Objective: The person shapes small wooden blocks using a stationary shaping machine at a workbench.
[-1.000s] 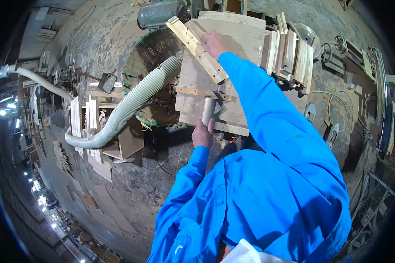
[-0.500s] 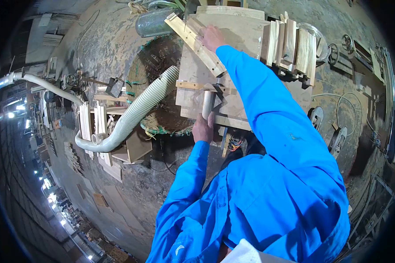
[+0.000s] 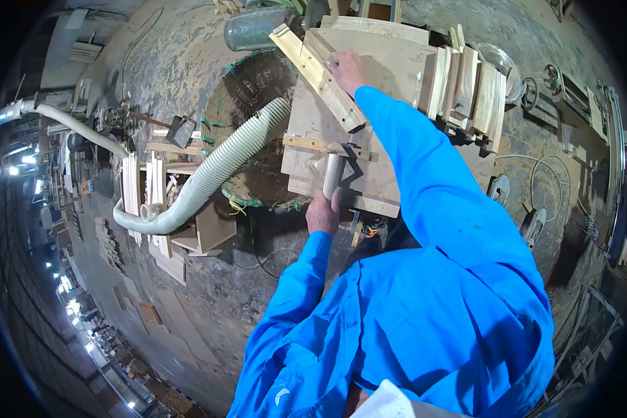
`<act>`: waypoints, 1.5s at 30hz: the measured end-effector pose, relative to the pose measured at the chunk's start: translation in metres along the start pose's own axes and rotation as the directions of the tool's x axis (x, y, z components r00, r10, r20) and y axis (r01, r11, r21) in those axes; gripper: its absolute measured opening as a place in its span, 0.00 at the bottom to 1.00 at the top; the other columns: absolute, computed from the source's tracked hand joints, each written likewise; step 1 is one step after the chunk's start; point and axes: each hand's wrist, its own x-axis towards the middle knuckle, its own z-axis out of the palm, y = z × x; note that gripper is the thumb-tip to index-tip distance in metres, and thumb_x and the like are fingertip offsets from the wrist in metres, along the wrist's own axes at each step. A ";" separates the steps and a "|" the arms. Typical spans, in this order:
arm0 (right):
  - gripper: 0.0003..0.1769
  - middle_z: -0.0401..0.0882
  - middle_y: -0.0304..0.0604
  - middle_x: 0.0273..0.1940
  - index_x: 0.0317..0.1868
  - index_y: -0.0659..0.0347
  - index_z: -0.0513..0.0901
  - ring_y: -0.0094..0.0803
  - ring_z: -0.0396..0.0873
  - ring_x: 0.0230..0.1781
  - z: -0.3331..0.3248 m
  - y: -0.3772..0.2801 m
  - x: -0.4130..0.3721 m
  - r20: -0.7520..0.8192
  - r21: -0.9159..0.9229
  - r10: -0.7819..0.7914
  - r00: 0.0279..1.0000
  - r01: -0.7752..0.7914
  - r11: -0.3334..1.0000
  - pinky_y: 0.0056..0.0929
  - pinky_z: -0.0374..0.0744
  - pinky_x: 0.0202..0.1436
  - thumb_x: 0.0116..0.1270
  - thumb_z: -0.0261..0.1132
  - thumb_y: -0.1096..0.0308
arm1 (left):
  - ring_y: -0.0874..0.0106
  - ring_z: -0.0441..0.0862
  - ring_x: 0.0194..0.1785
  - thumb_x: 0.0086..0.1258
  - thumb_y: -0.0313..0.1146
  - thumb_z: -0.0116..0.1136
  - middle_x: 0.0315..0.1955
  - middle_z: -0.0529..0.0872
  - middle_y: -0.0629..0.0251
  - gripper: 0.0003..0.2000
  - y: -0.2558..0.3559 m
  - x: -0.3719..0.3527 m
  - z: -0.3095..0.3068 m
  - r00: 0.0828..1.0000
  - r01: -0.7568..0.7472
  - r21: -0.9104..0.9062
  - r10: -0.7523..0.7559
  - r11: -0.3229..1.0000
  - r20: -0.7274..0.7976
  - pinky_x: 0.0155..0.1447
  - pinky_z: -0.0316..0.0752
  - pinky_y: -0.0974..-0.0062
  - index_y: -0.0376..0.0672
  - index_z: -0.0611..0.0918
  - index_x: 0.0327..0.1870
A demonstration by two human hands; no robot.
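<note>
My left hand [image 3: 322,213] is wrapped round a pale cylindrical handle [image 3: 333,174] at the front edge of the work table [image 3: 390,76]. Beside the handle's far end lie a thin wooden strip [image 3: 304,143] and a dark angular metal piece. My right hand [image 3: 348,70] rests at a light wooden jig with dark holes [image 3: 320,80], which lies slanted across the table's left part. The fingers bend over a brown wood piece along the jig's right side; their tips are partly hidden.
Several curved wooden pieces [image 3: 465,90] stand stacked at the table's right. A ribbed hose [image 3: 223,160] reaches over a woven basket [image 3: 219,115] on the left. Clamps [image 3: 534,226] and a cable lie on the floor at the right.
The view has shifted slightly. My right hand has changed its pose at the jig, with its fingers more bent. My left hand still holds the handle.
</note>
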 end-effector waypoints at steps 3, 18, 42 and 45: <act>0.11 0.86 0.56 0.43 0.41 0.55 0.92 0.55 0.82 0.51 -0.006 0.002 0.003 0.039 0.030 -0.022 0.999 0.021 0.999 0.54 0.79 0.58 0.71 0.71 0.58 | 0.38 0.87 0.41 0.80 0.59 0.57 0.33 0.88 0.38 0.27 -0.003 0.000 0.000 1.000 -0.019 -0.002 0.019 1.000 0.000 0.44 0.79 0.43 0.37 0.77 0.44; 0.12 0.84 0.57 0.40 0.38 0.59 0.91 0.57 0.81 0.49 -0.008 -0.005 0.001 0.067 0.098 -0.001 0.998 -0.006 0.995 0.54 0.79 0.57 0.71 0.71 0.59 | 0.38 0.88 0.40 0.80 0.59 0.58 0.31 0.88 0.39 0.27 0.003 -0.009 -0.008 0.997 0.037 0.011 -0.037 0.999 0.064 0.43 0.81 0.43 0.37 0.77 0.43; 0.18 0.86 0.61 0.45 0.46 0.57 0.93 0.58 0.85 0.49 -0.011 0.011 0.026 -0.006 -0.001 -0.040 0.999 0.040 0.999 0.53 0.82 0.56 0.74 0.68 0.52 | 0.40 0.88 0.39 0.80 0.60 0.57 0.31 0.89 0.42 0.28 0.009 0.016 0.012 0.999 -0.027 0.044 0.028 0.999 -0.029 0.44 0.80 0.44 0.36 0.79 0.47; 0.19 0.87 0.60 0.46 0.45 0.60 0.93 0.58 0.85 0.51 -0.022 0.004 0.014 -0.011 -0.051 -0.067 0.998 0.067 0.996 0.54 0.82 0.57 0.73 0.68 0.52 | 0.41 0.88 0.38 0.80 0.60 0.57 0.31 0.89 0.43 0.28 0.004 0.016 0.012 0.998 -0.042 0.060 0.044 0.997 -0.034 0.44 0.80 0.44 0.36 0.78 0.47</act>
